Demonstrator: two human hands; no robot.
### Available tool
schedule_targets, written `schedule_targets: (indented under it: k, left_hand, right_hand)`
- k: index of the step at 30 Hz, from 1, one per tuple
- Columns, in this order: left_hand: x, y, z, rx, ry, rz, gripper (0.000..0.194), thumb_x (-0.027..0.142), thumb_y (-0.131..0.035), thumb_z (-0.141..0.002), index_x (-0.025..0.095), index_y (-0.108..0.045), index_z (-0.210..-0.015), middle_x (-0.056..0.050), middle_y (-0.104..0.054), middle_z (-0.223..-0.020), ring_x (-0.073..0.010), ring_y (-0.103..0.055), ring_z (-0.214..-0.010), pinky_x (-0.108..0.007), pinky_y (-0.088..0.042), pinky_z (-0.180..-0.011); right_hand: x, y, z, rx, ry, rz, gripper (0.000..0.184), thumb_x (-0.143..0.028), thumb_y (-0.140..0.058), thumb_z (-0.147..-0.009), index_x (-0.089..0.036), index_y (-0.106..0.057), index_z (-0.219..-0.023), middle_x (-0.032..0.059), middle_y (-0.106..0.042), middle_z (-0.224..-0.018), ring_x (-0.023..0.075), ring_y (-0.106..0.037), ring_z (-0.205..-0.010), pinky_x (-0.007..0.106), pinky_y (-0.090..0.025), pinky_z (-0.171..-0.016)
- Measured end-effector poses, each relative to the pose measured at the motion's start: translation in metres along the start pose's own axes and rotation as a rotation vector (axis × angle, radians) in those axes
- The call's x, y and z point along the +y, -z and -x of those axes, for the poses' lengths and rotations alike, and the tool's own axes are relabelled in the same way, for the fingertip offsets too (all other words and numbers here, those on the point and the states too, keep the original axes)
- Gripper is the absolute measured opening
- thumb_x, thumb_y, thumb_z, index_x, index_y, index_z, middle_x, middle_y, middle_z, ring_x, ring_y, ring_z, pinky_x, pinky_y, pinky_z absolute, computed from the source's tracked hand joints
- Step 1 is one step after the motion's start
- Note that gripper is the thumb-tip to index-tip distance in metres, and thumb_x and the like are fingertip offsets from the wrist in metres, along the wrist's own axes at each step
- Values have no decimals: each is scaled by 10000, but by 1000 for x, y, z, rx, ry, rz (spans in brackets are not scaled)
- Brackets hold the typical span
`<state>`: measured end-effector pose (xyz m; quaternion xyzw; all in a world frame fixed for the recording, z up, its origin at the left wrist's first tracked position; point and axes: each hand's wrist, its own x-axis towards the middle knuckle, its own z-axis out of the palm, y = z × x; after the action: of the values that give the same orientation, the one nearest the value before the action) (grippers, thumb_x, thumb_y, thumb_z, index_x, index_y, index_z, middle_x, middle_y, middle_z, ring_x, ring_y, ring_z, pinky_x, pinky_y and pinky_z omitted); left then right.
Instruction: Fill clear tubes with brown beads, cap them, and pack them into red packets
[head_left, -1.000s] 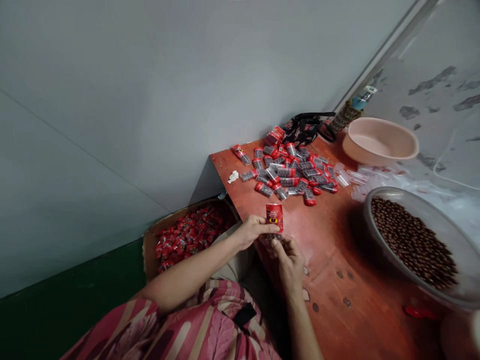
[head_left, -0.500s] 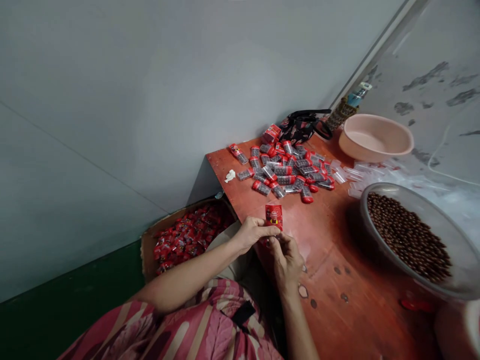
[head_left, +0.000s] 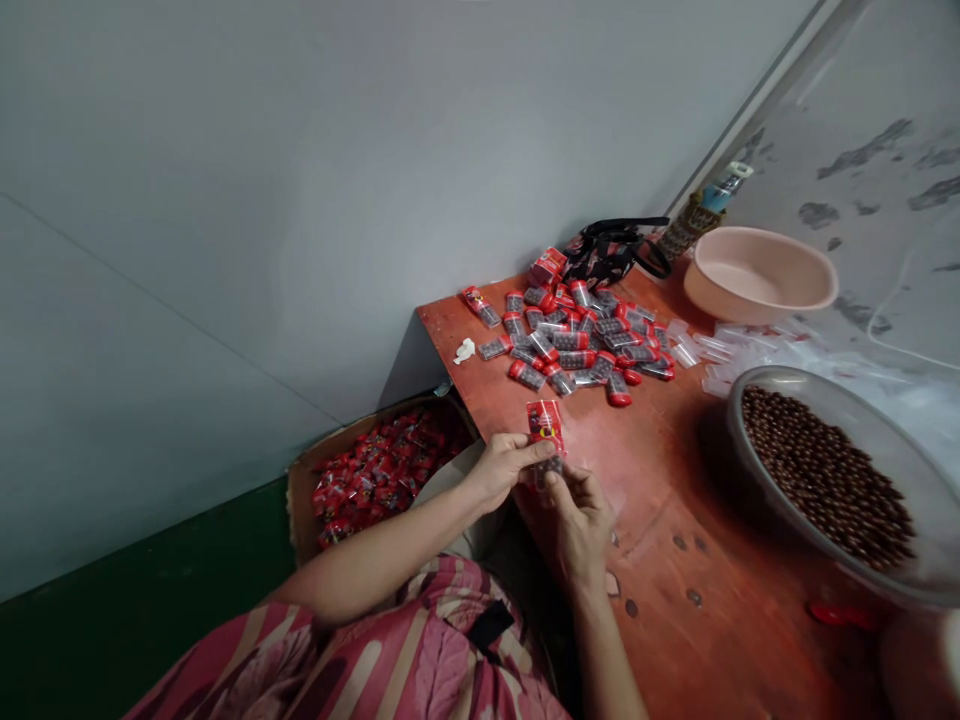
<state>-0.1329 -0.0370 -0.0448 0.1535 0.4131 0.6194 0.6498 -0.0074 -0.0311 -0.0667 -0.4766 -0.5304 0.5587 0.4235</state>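
1. Main thing here is a little red printed packet (head_left: pixel 544 425) with a clear tube of dark balls (head_left: pixel 550 471) showing at its lower end. It's up in the air over the near part of the bench (head_left: pixel 675 480), held in front of the person's chest, not touching the wood.
2. Left hand (head_left: pixel 504 468) is closed around the packet, with the thumb lying across it. Right hand (head_left: pixel 579 522) is pinching in at the lower end, right up against the left. Can't make out exactly where the right fingers sit, they're pretty tucked in.
3. Just past the hands there's a messy pile of red-ended filled tubes (head_left: pixel 577 340) on the bench, with a small white scrap (head_left: pixel 465 351) off to its left.
4. To the right, a big see-through bowl (head_left: pixel 757 384) full of brown balls (head_left: pixel 825 475) sits on the bench, next to a heap of empty clear tubes (head_left: pixel 688 352).
5. Further back there's a peach plastic basin (head_left: pixel 757 280) and a black patterned bag (head_left: pixel 611 255) in the far corner.
6. Down left of the bench, a cardboard box (head_left: pixel 304 500) is packed with red packets (head_left: pixel 382 475), right beside the person's left arm.
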Motion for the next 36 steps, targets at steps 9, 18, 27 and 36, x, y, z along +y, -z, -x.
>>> schedule_targets:
  k: [9, 18, 27, 36]
  left_hand:
    - [-9, 3, 6, -109, 59, -36, 325, 377, -717, -603, 69, -623, -648, -27, -570, -512, -114, -516, -427, -253, -426, -452]
    - [-7, 11, 10, 36, 44, 18, 329, 350, -759, -559, 60, -638, -660, -41, -602, -583, -99, -530, -465, -235, -424, -477]
    - [-4, 38, 42, 191, -45, 159, 300, 344, -736, -608, 92, -623, -725, -71, -654, -732, -154, -624, -674, -316, -492, -726]
    - [-11, 60, 44, 378, -230, -331, 402, 362, -671, -675, 174, -620, -1027, -125, -618, -1090, -245, -600, -959, -366, -453, -860]
  right_hand:
    - [8, -3, 0, 12, -92, -175, 209, -315, -655, -705, -177, -591, -848, -37, -581, -612, 94, -499, -482, 232, -420, -490]
    - [11, 1, 8, -128, -106, -175, 310, -286, -674, -687, -206, -580, -972, 6, -651, -791, 141, -599, -682, 306, -487, -675]
    - [-1, -32, -4, -192, -131, -159, 305, -322, -736, -599, -192, -531, -783, -36, -596, -635, 101, -538, -497, 218, -443, -454]
    - [-5, 5, -6, -53, -104, -41, 221, -358, -621, -741, -162, -562, -826, -26, -574, -596, 91, -528, -481, 201, -423, -437]
